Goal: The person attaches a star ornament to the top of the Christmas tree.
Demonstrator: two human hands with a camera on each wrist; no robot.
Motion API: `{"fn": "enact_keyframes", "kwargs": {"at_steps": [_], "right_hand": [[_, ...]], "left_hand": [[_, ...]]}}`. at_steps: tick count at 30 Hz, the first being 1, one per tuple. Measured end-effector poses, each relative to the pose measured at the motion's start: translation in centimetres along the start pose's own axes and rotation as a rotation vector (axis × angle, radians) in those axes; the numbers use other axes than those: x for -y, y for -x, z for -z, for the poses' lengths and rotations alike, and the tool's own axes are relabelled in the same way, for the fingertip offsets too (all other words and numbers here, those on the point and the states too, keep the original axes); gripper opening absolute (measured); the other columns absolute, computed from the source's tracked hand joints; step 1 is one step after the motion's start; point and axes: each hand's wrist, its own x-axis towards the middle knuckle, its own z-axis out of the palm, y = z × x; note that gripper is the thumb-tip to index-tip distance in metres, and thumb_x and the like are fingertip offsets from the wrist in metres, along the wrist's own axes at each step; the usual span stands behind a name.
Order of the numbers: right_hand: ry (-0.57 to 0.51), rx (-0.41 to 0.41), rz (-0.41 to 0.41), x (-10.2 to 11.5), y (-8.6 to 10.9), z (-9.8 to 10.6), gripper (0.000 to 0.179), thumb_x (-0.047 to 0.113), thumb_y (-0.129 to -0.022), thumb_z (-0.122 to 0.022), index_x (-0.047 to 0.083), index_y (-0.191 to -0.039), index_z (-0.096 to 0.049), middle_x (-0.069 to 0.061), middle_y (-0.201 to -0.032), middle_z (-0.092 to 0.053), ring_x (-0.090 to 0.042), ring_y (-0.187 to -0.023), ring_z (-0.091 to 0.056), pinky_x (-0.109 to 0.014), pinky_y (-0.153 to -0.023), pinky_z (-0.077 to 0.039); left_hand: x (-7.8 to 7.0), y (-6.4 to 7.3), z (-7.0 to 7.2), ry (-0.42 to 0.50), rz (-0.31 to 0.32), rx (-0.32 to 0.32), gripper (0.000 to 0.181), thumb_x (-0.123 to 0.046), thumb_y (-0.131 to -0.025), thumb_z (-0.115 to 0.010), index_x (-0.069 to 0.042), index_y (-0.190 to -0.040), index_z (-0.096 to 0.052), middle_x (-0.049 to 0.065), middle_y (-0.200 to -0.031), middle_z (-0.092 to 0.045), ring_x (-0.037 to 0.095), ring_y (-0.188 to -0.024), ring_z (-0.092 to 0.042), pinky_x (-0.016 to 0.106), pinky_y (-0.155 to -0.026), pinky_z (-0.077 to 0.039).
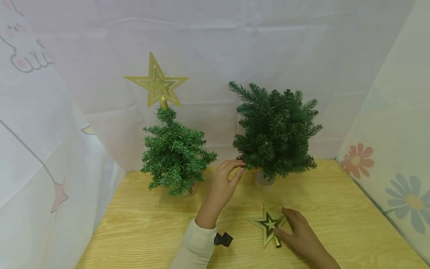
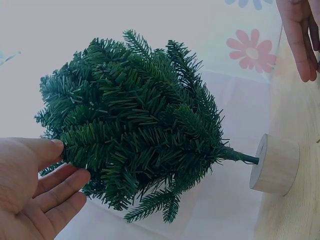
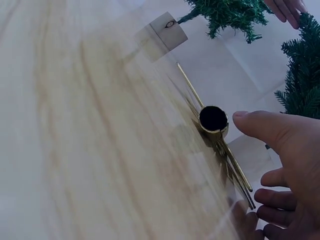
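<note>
I'm apparently preparing to lift the loose star (image 1: 270, 224), my right hand (image 1: 300, 235) spread at its edge, left hand (image 1: 222, 184) parted beside the darker tree (image 1: 275, 134); lifting calls for pinching.

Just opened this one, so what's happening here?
A person's left hand is at the edge of the darker artificial Christmas tree, which carries no star. Their right hand is spread around a gold star topper lying on the wood-grain table; no firm grip shows. The brighter green tree has a second gold star on top.
</note>
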Motion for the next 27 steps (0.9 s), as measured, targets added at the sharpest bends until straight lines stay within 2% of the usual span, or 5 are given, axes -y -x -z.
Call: {"fn": "enact_keyframes", "kwargs": {"at_steps": [11,18,27], "right_hand": [[0.059,0.031,-0.007,0.5,0.2,0.0,0.085,0.065,-0.084,-0.064,0.008,-0.144,-0.046,-0.018,-0.143,-0.042,-0.042,-0.131,-0.037,-0.063,-0.096,-0.042],[0.084,0.039,0.023,1.0,0.3,0.2,0.083,0.063,-0.085,-0.064,0.005,-0.142,-0.048,-0.02,-0.141,-0.045,-0.044,-0.129,-0.039,-0.062,-0.095,-0.042],[0.103,0.009,0.066,1.0,0.5,0.1,0.077,0.062,-0.084,-0.066,0.012,-0.141,-0.052,-0.012,-0.137,-0.049,-0.038,-0.127,-0.043,-0.058,-0.094,-0.045]], "left_hand": [[-0.3,0.0,0.3,0.007,0.03,0.008,0.021,-0.018,-0.098,-0.062,-0.017,-0.118,-0.068,-0.006,-0.122,-0.061,0.011,-0.113,-0.058,0.029,-0.093,-0.051],[-0.3,0.1,0.2,0.012,0.044,0.017,0.021,-0.021,-0.098,-0.06,-0.018,-0.118,-0.067,-0.008,-0.123,-0.061,0.01,-0.113,-0.057,0.028,-0.094,-0.05],[-0.1,0.0,0.2,0.002,0.034,0.01,0.019,-0.02,-0.098,-0.061,-0.019,-0.117,-0.067,-0.007,-0.123,-0.061,0.01,-0.113,-0.057,0.028,-0.093,-0.051]]}}
